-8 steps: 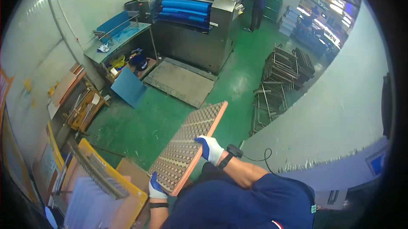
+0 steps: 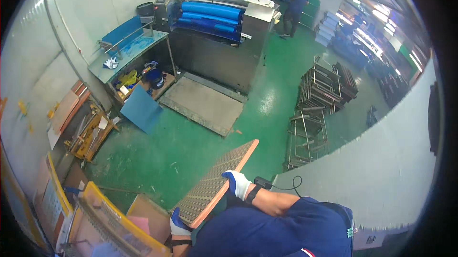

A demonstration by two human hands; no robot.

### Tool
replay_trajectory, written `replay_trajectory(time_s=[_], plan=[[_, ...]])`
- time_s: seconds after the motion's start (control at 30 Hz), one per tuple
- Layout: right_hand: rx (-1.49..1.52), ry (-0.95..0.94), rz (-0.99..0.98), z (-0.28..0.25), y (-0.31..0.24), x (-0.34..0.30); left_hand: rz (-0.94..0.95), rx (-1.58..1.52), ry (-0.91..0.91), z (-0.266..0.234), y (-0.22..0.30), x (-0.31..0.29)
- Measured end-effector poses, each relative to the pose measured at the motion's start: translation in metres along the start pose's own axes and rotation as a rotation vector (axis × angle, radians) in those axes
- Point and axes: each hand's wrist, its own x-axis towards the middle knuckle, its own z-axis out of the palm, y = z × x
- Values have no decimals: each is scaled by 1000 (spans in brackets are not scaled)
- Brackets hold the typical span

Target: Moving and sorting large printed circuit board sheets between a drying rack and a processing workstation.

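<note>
Held tilted in front of my body is a rectangular board (image 2: 213,172), its face covered in rows of small round shapes and its thick edge pinkish-orange. My right hand (image 2: 238,183), in a white glove with blue palm and fingers, is closed on the near long edge, thumb side over the face. At the lower left corner, my left hand (image 2: 179,223) in a matching glove also grips the board. The undersides of both grips are hidden behind it.
A yellow-edged frame rack (image 2: 126,231) stands close on the left. Ahead are a large machine with blue rolls (image 2: 211,15), a low platform (image 2: 200,102) and a blue sheet (image 2: 141,109). Metal frames (image 2: 310,123) stack beside the right-hand wall (image 2: 362,176). A person (image 2: 296,9) stands far back.
The board now appears lower and more steeply slanted, its face more foreshortened. My view has shifted, bringing more of the room's right side in. Both hands keep their hold.
</note>
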Motion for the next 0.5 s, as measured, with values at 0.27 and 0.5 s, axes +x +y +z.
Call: replay_trajectory(time_s=[0.27, 0.5], plan=[[-325, -135, -325, 11, -116, 116, 113, -38, 40, 146, 57, 54], [96, -326, -41, 65, -171, 217, 114, -249, -2, 162, 154, 136]])
